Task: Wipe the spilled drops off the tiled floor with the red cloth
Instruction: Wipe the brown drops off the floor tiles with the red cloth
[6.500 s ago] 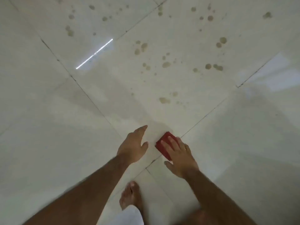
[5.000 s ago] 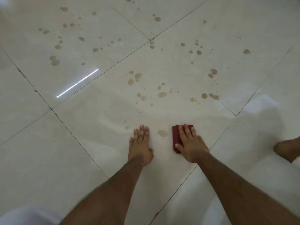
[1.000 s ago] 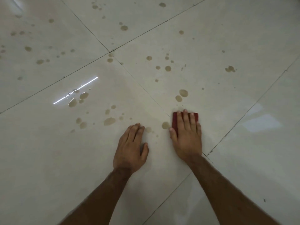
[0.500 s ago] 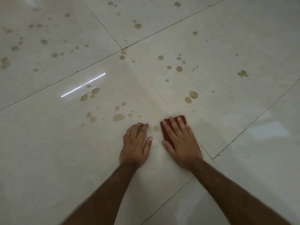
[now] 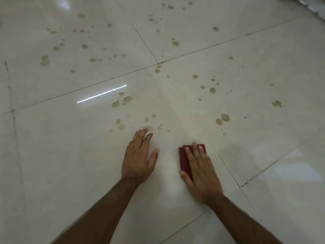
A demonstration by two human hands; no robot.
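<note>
Head view: right hand (image 5: 200,170), fingers straight, pressed flat on red cloth (image 5: 184,160) lying on tiled floor (image 5: 70,164). Left hand (image 5: 139,157), fingers extended and relaxed, rests flat on floor just beside cloth. Brown spilled drops (image 5: 222,119) scattered beyond both hands.

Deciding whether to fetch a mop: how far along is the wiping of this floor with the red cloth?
Done: the tiled floor nearest the person looks clean. In hand: the right hand presses the red cloth flat; the left hand rests flat beside it. Left: most of it: drops past the left fingers, a pair beyond the cloth, and many on the farther tiles.
</note>
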